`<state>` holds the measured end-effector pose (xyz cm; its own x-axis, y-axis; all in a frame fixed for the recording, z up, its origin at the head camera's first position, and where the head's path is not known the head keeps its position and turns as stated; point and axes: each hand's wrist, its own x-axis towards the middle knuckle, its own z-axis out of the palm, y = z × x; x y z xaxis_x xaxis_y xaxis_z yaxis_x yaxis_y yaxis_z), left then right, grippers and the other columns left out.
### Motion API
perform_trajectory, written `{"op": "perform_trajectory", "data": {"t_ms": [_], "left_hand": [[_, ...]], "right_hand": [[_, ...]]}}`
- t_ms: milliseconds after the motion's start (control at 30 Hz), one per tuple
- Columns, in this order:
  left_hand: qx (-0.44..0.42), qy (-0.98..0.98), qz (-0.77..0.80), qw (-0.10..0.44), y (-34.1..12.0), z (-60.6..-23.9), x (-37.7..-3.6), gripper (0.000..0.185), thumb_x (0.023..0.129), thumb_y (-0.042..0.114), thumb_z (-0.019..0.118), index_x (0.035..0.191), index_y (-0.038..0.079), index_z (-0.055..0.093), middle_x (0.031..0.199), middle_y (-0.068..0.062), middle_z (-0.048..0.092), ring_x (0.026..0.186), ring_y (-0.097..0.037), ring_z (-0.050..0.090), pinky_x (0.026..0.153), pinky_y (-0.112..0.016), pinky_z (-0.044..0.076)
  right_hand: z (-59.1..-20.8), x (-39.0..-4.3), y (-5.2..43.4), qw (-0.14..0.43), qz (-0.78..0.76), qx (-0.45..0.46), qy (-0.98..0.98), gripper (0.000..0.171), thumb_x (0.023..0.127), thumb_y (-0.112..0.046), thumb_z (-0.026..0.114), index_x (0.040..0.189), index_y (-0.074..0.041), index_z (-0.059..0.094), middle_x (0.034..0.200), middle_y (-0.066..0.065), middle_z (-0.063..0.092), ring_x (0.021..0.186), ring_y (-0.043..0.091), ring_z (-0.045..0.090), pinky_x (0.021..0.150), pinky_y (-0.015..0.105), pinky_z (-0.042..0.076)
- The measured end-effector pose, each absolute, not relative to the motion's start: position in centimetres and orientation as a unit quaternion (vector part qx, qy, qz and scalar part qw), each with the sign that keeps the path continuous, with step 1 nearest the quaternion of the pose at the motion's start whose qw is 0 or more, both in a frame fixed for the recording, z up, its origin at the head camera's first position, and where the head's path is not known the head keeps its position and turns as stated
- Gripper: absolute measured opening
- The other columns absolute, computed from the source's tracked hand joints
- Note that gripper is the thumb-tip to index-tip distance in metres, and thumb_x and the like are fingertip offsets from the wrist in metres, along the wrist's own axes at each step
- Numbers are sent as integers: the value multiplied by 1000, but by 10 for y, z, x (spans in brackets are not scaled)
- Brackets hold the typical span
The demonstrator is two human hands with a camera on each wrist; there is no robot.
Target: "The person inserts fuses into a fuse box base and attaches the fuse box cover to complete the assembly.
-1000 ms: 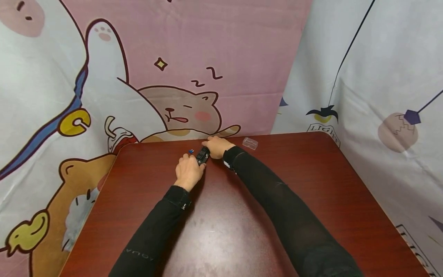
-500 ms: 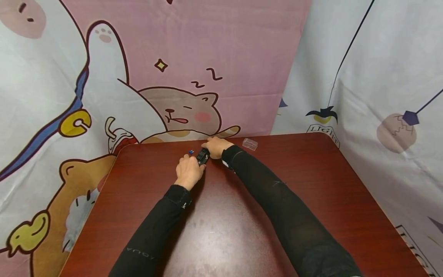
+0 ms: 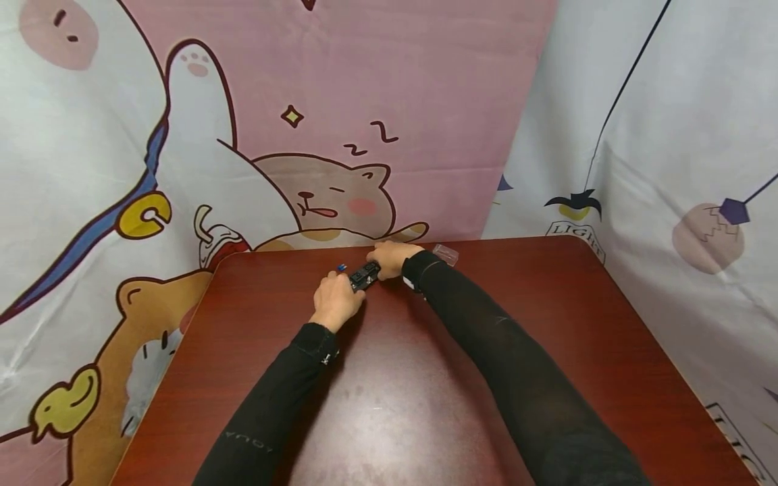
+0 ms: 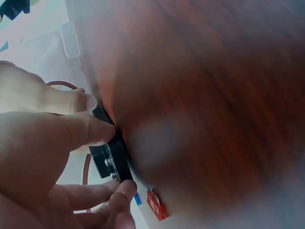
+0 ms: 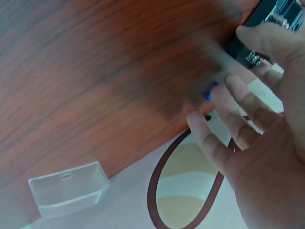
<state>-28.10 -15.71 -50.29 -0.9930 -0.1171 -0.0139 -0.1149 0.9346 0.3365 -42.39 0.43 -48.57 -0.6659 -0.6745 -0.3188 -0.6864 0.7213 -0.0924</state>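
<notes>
Head view shows one reddish-brown wooden desk set against cartoon-printed cloth backdrops, with two black-sleeved arms reaching to its far edge. Two hands meet there: the left hand on the nearer side, the right hand on the farther side, close to the desk's back edge.

Between them lies one small black device, an oblong block with metal screws or contacts on its face. It rests on the desk, and both hands pinch it: the left wrist view shows the left thumb and fingers curled round the black device's near end, and the right wrist view shows the right fingertips gripping its other end.

One clear plastic box sits just to the right of the right hand, near the back edge, apart from the device. One tiny blue piece lies just left of the device, beside the left fingertips. One small red piece shows in the left wrist view next to the blue one.
</notes>
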Motion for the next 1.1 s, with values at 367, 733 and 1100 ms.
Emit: {"op": "perform_trajectory", "data": {"t_ms": [367,733,1100], "left_hand": [[-7,-981,-193,13,-155,-494,-272,52,97,37,80,130,-2,73,122,-18,65,109,-35,65,91,-51,57],[-91,-981,-169,17,-148,-481,-261,57,97,36,80,139,-1,70,124,-15,65,109,-29,64,97,-48,60],[-153,-974,-167,14,-140,-480,-267,56,97,35,77,141,1,69,124,-14,64,108,-29,61,92,-50,58]], "right_hand": [[-460,-400,41,136,-31,-428,893,43,92,-26,84,132,-13,76,121,6,64,103,18,60,95,34,51],[-460,-369,82,130,-76,-408,900,63,99,-37,80,153,-7,65,142,9,66,118,20,66,108,42,57],[-448,-337,112,67,-72,-384,918,61,96,-45,82,145,-10,71,134,6,69,117,22,66,102,45,58]]}}
